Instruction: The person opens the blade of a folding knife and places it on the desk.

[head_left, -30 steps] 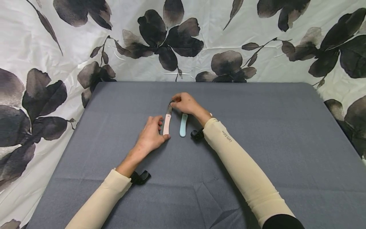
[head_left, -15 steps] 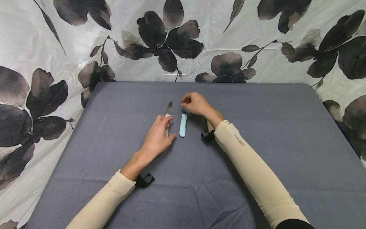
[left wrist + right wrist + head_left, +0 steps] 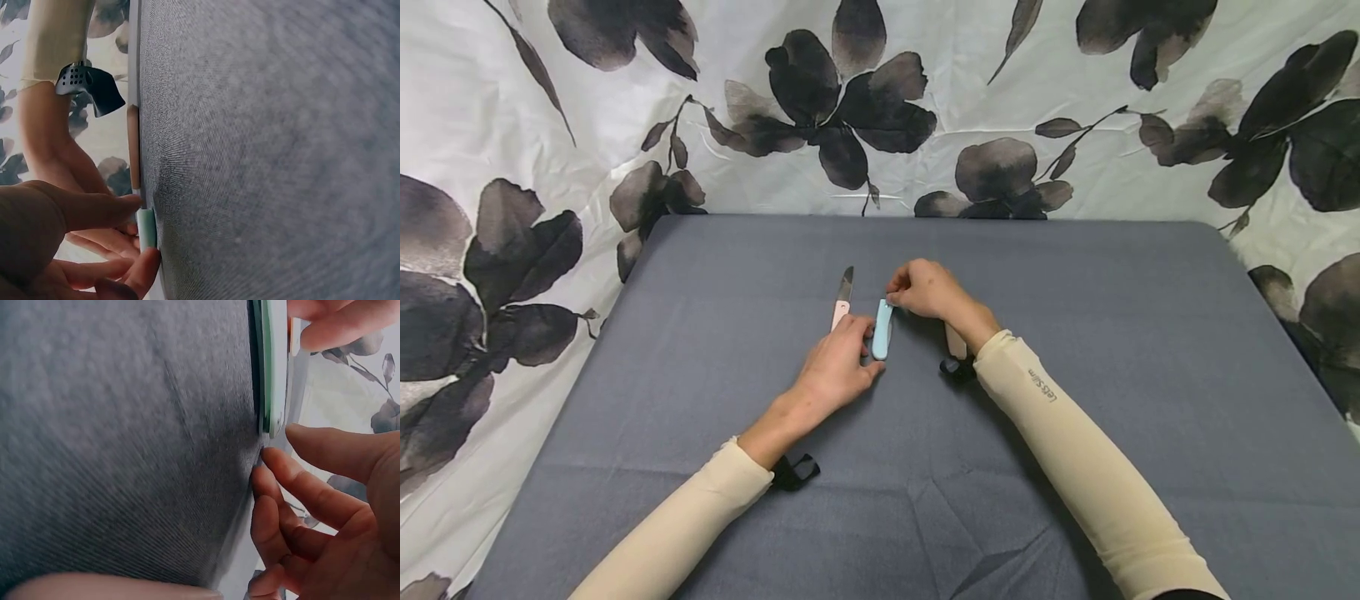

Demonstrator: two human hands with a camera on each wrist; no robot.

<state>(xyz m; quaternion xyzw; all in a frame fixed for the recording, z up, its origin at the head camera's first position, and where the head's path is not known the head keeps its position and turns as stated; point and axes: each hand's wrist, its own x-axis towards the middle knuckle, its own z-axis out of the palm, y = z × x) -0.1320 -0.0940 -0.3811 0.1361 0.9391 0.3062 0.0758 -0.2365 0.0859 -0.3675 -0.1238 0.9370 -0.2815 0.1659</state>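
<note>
A light blue folding knife lies on the grey cloth, its blade folded along the handle's right side. My left hand holds its lower part, the thumb at the near end and fingers along the left side. At its far end is my right hand, thumb and forefinger beside the handle's tip; in the right wrist view these fingers look loosely bent, with a small gap to the handle. Left of it, a pink folding knife lies with its blade out, its lower handle hidden by my left hand.
A beige-pink handle lies under my right wrist, partly covered by it. The grey cloth spreads over the table to its far edge. Behind hangs a white flowered sheet.
My right hand has left the pink knife's blade and moved right to the blue knife's far end. My left hand has gone from the pink handle to the blue one.
</note>
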